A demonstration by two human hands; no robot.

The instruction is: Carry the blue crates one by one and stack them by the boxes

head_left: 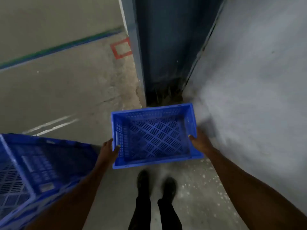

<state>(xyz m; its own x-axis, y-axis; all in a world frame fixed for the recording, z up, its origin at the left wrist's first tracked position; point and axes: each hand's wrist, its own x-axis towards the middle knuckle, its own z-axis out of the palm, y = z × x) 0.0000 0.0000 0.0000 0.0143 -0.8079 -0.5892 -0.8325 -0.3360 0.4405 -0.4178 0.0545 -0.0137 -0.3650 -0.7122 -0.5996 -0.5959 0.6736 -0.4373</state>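
Observation:
I hold an empty blue slotted crate [155,135] level in front of me, above the floor. My left hand [108,149] grips its left wall, thumb over the rim. On the opposite wall, my right hand [199,141] grips the same way. A stack of more blue crates [31,173] stands at the lower left, close beside my left forearm. No boxes are in view.
A grey wall [257,80] runs along my right side. A dark blue door or panel [166,47] stands straight ahead in a narrow recess. The concrete floor [66,97] stretches to the left, with a red tape square [121,48] and painted lines. My feet [156,185] are below the crate.

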